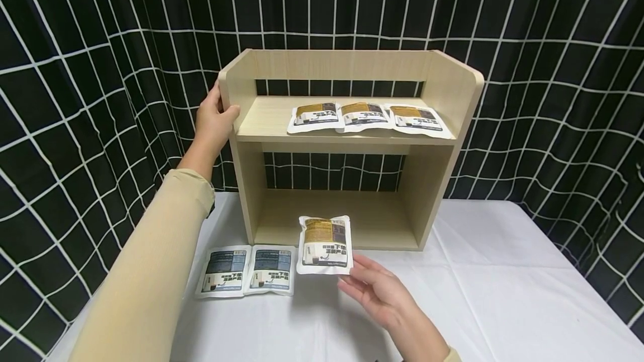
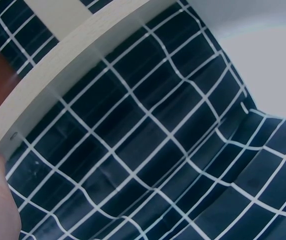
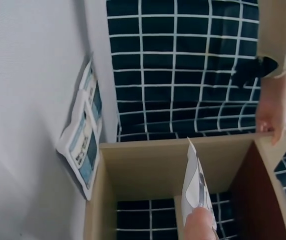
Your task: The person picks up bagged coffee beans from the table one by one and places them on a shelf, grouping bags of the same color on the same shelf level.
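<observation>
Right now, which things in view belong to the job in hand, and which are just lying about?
Job:
right hand, pinching a brown-labelled pouch
left hand, gripping the wooden shelf unit
three similar pouches on its upper shelf
probably two blue-labelled pouches, untouched

Just surroundings:
white tablecloth
black backdrop with white grid
</observation>
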The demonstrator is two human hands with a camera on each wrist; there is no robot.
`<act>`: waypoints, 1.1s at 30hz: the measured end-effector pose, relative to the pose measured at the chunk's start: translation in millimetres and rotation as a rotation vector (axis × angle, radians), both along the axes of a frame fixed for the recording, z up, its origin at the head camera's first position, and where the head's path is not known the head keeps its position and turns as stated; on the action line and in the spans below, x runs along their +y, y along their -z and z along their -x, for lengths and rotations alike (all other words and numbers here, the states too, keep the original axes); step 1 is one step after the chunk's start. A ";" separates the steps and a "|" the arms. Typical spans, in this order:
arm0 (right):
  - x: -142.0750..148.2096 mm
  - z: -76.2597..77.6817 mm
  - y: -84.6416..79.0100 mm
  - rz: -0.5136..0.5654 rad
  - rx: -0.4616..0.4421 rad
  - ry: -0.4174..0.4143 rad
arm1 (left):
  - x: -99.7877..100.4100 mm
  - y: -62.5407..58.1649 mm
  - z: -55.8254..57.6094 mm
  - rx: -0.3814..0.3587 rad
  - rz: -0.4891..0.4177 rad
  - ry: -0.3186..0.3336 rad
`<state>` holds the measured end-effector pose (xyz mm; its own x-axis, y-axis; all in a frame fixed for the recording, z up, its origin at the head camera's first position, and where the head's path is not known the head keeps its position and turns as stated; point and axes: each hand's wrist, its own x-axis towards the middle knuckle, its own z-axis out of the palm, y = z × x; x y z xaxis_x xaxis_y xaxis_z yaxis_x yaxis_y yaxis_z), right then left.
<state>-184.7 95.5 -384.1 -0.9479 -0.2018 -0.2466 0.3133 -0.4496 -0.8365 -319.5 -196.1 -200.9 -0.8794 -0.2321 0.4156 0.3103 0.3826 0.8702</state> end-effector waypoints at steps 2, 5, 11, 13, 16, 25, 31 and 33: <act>0.7 0.0 -3.8 0.001 0.008 -0.004 | 0.1 -0.1 0.2 0.004 -0.001 0.003; 1.0 0.4 -9.1 0.004 0.015 -0.006 | 0.0 -0.2 -0.1 0.010 0.000 0.004; 0.8 1.0 -19.6 0.013 0.032 -0.013 | 0.7 -0.4 -1.2 0.013 0.003 0.005; 1.0 1.3 -23.0 0.019 0.042 -0.019 | 0.8 -0.3 -1.3 0.017 0.002 0.008; 1.1 1.6 -27.8 0.032 0.055 -0.034 | 1.1 -0.4 -2.0 0.022 0.003 0.010; -1.9 2.6 -41.7 0.050 0.068 -0.048 | 0.6 0.5 -0.3 0.023 0.004 0.007; -1.7 4.9 -50.9 0.050 0.085 -0.045 | 1.2 -0.5 -1.8 0.015 0.007 0.003; -1.2 5.7 -54.0 0.052 0.089 -0.046 | 1.3 -0.7 -1.7 0.016 0.008 0.004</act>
<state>-190.4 94.3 -330.1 -0.9551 -0.2560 -0.1495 0.2598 -0.4798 -0.8380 -317.7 -194.8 -200.2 -0.8736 -0.2254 0.4312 0.3255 0.3878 0.8623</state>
